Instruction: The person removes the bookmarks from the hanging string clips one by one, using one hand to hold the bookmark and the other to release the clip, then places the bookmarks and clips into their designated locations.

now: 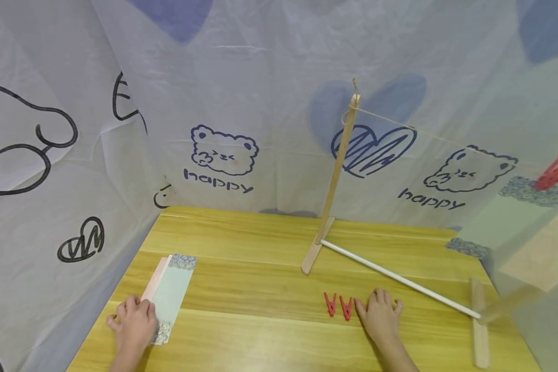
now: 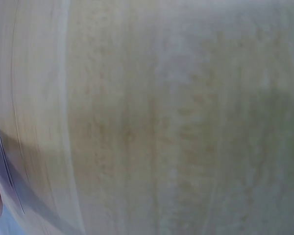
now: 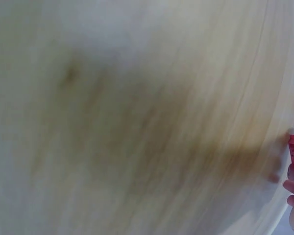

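Left of the red clips, the left hand touches cards; just right, the right hand; all fingers relaxed.

The head view looks forward and down from above the near side of the table, reaching the sheet behind it; both wrist views face the table from close above; head and left wrist share the cards on it, head and right wrist the red clips.
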Demonstrator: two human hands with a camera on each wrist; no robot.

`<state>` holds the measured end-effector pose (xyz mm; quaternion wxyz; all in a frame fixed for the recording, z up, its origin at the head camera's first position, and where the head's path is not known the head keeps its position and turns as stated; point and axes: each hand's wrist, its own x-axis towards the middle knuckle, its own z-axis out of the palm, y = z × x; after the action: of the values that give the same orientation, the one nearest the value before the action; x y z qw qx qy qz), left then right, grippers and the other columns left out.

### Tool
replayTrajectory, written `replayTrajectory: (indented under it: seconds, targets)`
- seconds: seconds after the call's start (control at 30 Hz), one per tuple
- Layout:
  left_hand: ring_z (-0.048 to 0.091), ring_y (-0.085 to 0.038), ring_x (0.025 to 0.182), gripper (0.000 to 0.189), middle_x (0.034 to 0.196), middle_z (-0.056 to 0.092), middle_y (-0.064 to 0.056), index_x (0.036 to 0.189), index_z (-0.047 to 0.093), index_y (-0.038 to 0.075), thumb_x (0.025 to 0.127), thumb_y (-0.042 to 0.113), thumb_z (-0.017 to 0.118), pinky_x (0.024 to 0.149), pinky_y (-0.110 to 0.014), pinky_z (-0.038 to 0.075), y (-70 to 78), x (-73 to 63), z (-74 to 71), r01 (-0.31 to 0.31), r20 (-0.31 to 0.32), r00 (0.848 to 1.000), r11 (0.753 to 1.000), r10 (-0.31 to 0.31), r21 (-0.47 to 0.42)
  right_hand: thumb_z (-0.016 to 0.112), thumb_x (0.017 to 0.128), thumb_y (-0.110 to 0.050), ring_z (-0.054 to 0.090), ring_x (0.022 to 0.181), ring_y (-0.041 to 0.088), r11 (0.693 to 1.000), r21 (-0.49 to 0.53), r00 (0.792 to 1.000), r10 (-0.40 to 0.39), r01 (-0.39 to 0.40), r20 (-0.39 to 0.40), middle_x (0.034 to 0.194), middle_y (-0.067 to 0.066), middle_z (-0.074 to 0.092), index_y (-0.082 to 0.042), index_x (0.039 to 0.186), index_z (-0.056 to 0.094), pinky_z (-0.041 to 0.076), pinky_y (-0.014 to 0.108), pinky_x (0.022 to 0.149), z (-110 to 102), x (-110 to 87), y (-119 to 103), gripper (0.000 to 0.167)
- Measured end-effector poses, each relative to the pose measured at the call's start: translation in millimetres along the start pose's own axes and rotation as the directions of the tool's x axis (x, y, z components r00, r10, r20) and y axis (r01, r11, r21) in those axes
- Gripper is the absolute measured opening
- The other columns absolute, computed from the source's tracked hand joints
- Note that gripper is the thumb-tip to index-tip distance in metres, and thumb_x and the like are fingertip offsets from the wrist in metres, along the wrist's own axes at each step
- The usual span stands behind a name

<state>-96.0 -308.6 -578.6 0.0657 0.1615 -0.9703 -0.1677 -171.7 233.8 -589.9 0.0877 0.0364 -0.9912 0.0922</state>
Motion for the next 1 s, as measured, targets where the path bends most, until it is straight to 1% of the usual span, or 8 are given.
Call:
replayTrajectory:
  seconds: [0.2,0.33,0.43,0.57,0.7,0.83,1.0]
  targets:
    - [0.025,-0.046,0.102,0.028,0.103,0.035,-0.023,0.084,0.054,0.0,0.095,0.018,0.036,0.083,-0.065,0.01,1.5,1.7,2.3,0.019,0.024,1.0,1.0,-0.019,0.006,0.052,0.089,-0.043,0.037,0.114,0.035,1.0,-0.005,1.0,0.005,-0.005,0.025,0.114,0.019,0.047,0.008,0.098,0.059,0.02,0.061,0.091,-0.8,1.0,-0.2,0.052]
    - [0.026,-0.045,0.101,0.027,0.102,0.035,-0.022,0.084,0.054,0.0,0.094,0.018,0.037,0.082,-0.065,0.01,0.9,1.8,6.0,0.027,0.022,0.999,0.999,-0.027,0.019,0.052,0.088,-0.045,0.037,0.112,0.035,1.0,-0.01,0.999,0.012,-0.012,0.035,0.112,0.018,0.046,0.009,0.099,0.058,0.02,0.06,0.091,-1.5,1.8,-1.6,0.055]
    - [0.027,-0.046,0.102,0.027,0.103,0.036,-0.023,0.086,0.054,-0.001,0.094,0.018,0.037,0.082,-0.065,0.011,1.0,2.2,7.0,0.026,0.019,0.999,0.999,-0.027,0.032,0.052,0.088,-0.045,0.036,0.112,0.035,1.0,-0.011,0.999,0.017,-0.017,0.043,0.112,0.018,0.045,0.009,0.101,0.058,0.019,0.059,0.091,-1.0,2.5,-1.8,0.056]
    - [0.025,-0.047,0.104,0.029,0.106,0.035,-0.025,0.091,0.055,-0.001,0.095,0.021,0.036,0.083,-0.065,0.011,2.4,3.8,5.1,0.023,0.037,0.999,0.998,-0.025,0.056,0.052,0.088,-0.045,0.036,0.113,0.035,1.0,-0.015,0.998,0.025,-0.025,0.055,0.112,0.018,0.045,0.009,0.101,0.058,0.019,0.059,0.091,-0.8,3.0,-1.5,0.056]
    - [0.024,-0.048,0.106,0.03,0.107,0.034,-0.026,0.091,0.056,0.001,0.095,0.022,0.034,0.082,-0.066,0.011,3.2,4.7,3.4,0.018,0.058,0.998,0.997,-0.022,0.077,0.052,0.088,-0.046,0.035,0.114,0.035,1.0,-0.017,0.998,0.025,-0.023,0.066,0.114,0.018,0.045,0.009,0.099,0.059,0.018,0.06,0.092,-1.8,4.1,-2.0,0.056]
    - [0.025,-0.048,0.107,0.028,0.106,0.035,-0.025,0.087,0.055,0.002,0.095,0.021,0.035,0.082,-0.065,0.013,2.8,4.3,3.8,0.001,0.06,0.998,0.995,-0.007,0.101,0.052,0.089,-0.045,0.035,0.115,0.035,1.0,-0.022,0.998,0.013,-0.011,0.066,0.115,0.019,0.045,0.007,0.096,0.06,0.018,0.061,0.093,-3.0,5.2,-2.5,0.053]
    - [0.026,-0.046,0.108,0.026,0.103,0.036,-0.023,0.085,0.054,0.003,0.093,0.019,0.036,0.082,-0.065,0.013,3.6,2.6,4.2,-0.039,0.036,0.999,0.992,0.034,0.122,0.051,0.089,-0.046,0.034,0.116,0.035,0.999,-0.042,0.996,0.006,-0.002,0.085,0.115,0.018,0.045,0.004,0.096,0.061,0.018,0.061,0.094,-4.6,6.5,-3.0,0.051]
